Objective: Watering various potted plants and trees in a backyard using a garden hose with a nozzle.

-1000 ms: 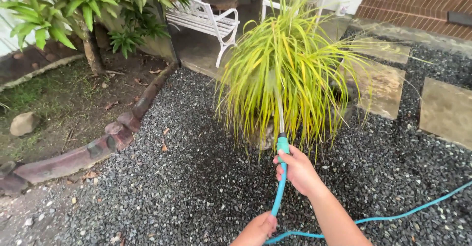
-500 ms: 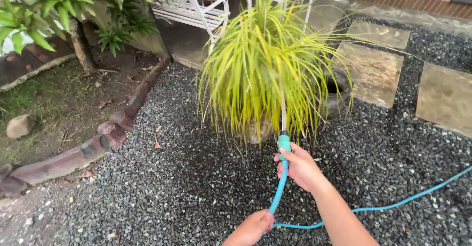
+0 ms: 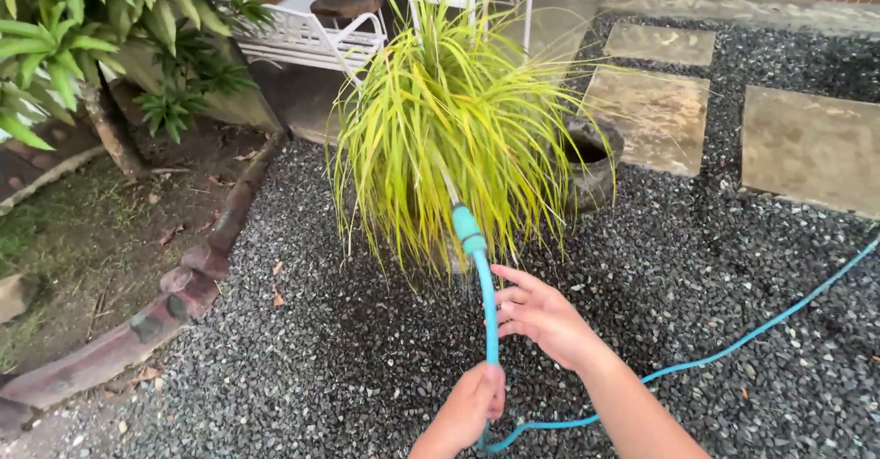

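Observation:
My left hand point(image 3: 472, 404) is closed around a teal garden hose point(image 3: 488, 308), low in the view. The hose rises to a teal nozzle point(image 3: 467, 230), which points into a bushy yellow-green plant point(image 3: 449, 129); a thin stream of water leaves the nozzle toward the leaves. Just right of the hose is my right hand point(image 3: 543, 317), its fingers spread and their tips at the hose without wrapping it. The rest of the hose trails off to the right over dark gravel point(image 3: 715, 276).
A dark round pot point(image 3: 594, 161) stands behind the plant. Stone slabs point(image 3: 807, 147) lie at the right. A brick border point(image 3: 197, 271) edges a soil bed with leafy shrubs point(image 3: 82, 28) at the left. A white metal bench point(image 3: 307, 37) stands at the back.
My right hand has let go its grip near the nozzle and now has its fingers spread beside the hose. My left hand has moved up the hose. The view has tilted closer to the plant.

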